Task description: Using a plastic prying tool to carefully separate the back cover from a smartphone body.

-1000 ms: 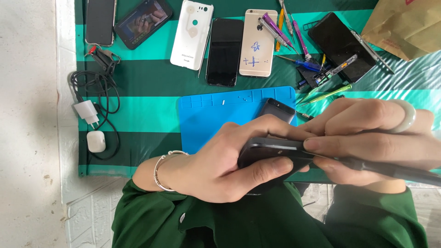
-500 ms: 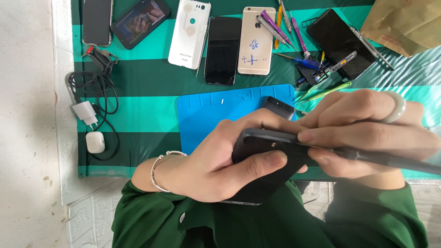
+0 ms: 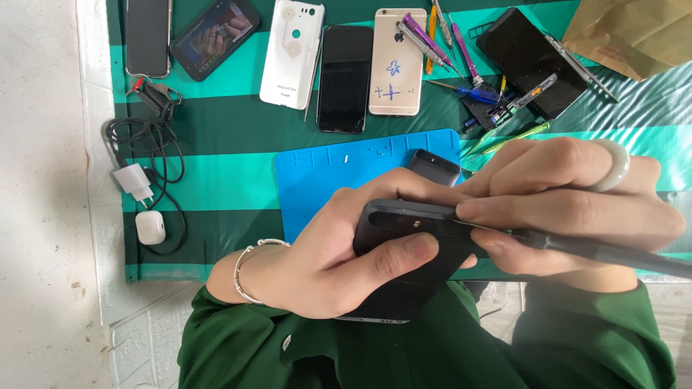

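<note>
cloth [image 3: 238, 173]: dark green and bright teal stripes running across
mat [image 3: 324, 176]: plain bright blue, lying on the cloth
held phone [image 3: 404, 277]: black, in front of the mat
tool handle [image 3: 613, 253]: black, right of the held phone
ring [image 3: 611, 164]: pale milky white
bracelet [image 3: 249, 270]: silver
sleeves [image 3: 238, 346]: dark green
phone backs beyond the mat: one white [image 3: 292, 52], one gold [image 3: 396, 61] with blue marks
glass phone [image 3: 344, 78] between them: black
charger [image 3: 133, 181] and earbud case [image 3: 150, 227], left of the mat: white, with black cable [image 3: 155, 144]
screwdrivers [image 3: 432, 39]: purple, orange, blue
envelope [image 3: 627, 32]: brown
</note>
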